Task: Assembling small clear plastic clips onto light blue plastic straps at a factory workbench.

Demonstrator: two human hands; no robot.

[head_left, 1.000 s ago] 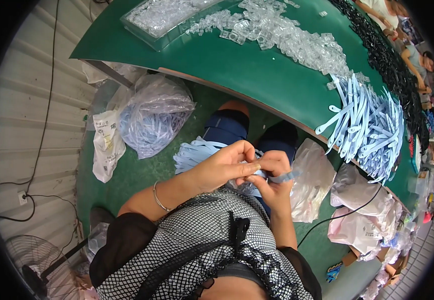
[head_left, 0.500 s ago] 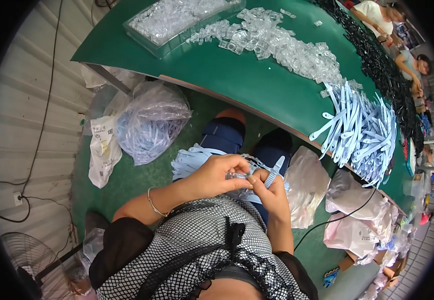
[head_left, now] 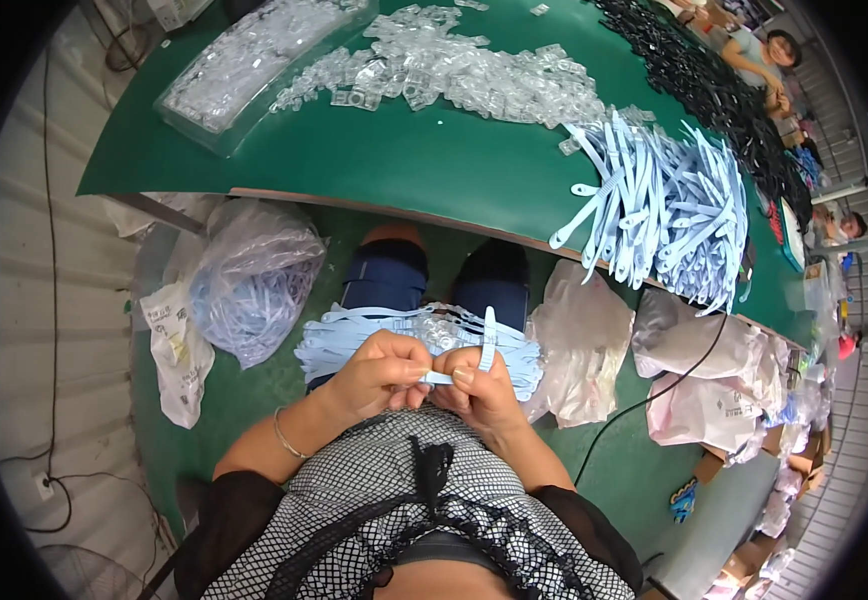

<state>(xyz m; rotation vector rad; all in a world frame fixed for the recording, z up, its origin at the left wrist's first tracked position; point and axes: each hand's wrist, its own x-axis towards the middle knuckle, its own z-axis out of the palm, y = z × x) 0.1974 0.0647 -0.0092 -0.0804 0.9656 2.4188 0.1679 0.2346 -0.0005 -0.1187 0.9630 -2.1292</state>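
Over my lap, both hands are closed around one light blue ribbed plastic strap [head_left: 488, 340]. My left hand [head_left: 379, 375] pinches the end that runs between the hands, and its fingertips hide whether a clear piece is there too. My right hand [head_left: 481, 392] grips the same strap between thumb and fingers, with the free end standing up past the knuckles. Across my thighs lies a bundle of similar light blue straps [head_left: 332, 345]. Small clear plastic pieces [head_left: 440, 332] rest on my lap just beyond my fingers.
On the green table [head_left: 354, 160] ahead are a clear bin [head_left: 239, 135] of clear parts, loose clear buckles [head_left: 474, 70], piled blue straps [head_left: 654, 205] and black parts [head_left: 694, 80]. Plastic bags [head_left: 254, 290] stand on the floor. A black cable [head_left: 654, 396] hangs at right. A co-worker [head_left: 754, 62] sits far right.
My view has shifted, so the table appears further left. The clear piece seen at my left fingers is out of sight; a blue strap section now spans both hands. The strap's free end stands more upright.
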